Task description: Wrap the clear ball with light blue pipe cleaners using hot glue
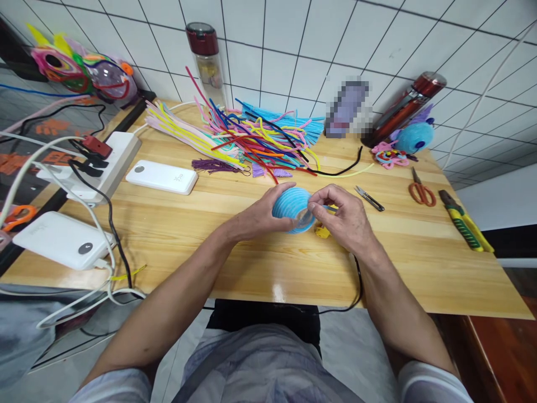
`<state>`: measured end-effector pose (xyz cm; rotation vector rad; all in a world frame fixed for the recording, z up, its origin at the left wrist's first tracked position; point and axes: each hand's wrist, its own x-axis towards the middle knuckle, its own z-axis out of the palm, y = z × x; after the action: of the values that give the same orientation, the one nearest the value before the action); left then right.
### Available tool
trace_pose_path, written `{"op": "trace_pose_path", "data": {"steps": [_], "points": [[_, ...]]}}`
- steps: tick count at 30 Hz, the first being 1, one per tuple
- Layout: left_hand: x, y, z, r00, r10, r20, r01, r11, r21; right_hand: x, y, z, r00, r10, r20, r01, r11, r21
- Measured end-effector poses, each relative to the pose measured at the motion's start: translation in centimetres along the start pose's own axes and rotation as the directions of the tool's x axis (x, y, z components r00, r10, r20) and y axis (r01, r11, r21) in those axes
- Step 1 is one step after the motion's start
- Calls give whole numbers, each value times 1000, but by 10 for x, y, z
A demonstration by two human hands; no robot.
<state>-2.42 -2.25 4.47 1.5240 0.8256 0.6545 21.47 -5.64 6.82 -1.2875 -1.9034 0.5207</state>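
My left hand [257,217] is closed around a round ball wound in light blue pipe cleaner [290,202], held just above the wooden table [235,263]. My right hand [346,217] pinches the ball's right side, thumb and forefinger pressed on the blue strand near a clear rim. Under my right hand a small yellow piece [322,230] shows on the table. A black cable [359,280] runs from beneath my right wrist over the table's front edge.
A heap of coloured pipe cleaners [251,140] lies at the back. Thread snips [369,198], orange scissors [420,190] and yellow-green pliers [465,226] lie right. Two white power banks [161,177] [62,239] and a power strip [109,162] sit left. Bottles [206,61] stand by the wall.
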Motion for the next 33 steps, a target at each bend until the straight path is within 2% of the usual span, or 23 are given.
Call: {"op": "trace_pose_path", "data": {"steps": [6,22,30,33], "points": [[3,-5,-2,999,36,41,-38,998,58,0,2,1,999,41,-11,-40,999,24],[2,0,1,999,43,8,-43,999,21,2,0,0,997,72,17,-73,995,72],[6,-9,5,990,105,-90,-97,991,92,1,5,1,993,120,-11,-119,987,105],[7,-10,4,988,121,-94,-116,991,63,1,6,1,990,139,-20,-137,985,104]]}}
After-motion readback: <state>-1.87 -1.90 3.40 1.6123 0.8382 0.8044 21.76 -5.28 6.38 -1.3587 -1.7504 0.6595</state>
